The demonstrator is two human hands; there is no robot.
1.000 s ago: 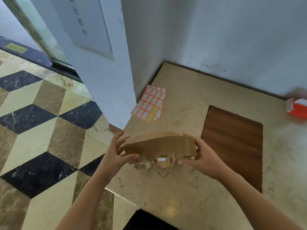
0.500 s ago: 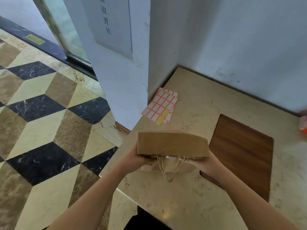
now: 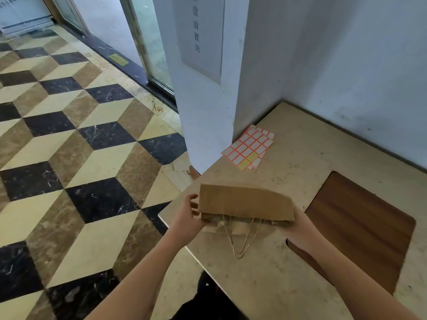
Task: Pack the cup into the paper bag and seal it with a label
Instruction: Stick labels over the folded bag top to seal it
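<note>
A brown paper bag (image 3: 246, 202) stands near the left front corner of the stone counter (image 3: 298, 158), its top folded over toward me and its string handles (image 3: 240, 241) hanging down in front. My left hand (image 3: 188, 214) grips the bag's left end, fingers curled round the folded edge. At the bag's right end my right hand (image 3: 298, 225) holds the fold from below, mostly hidden behind the paper. Sheets of orange-bordered white labels (image 3: 249, 147) lie farther back by the pillar. No cup is visible; the bag's inside is hidden.
A white pillar (image 3: 208, 88) rises at the counter's back left corner and a wall runs along the back. A dark wooden inset panel (image 3: 355, 227) sits in the counter to the right of the bag. The patterned floor (image 3: 80, 158) drops away on the left.
The bag's top has been folded flatter toward me, and both hands have shifted lower on its ends. The camera has swung left, so the orange box at the right has left the view.
</note>
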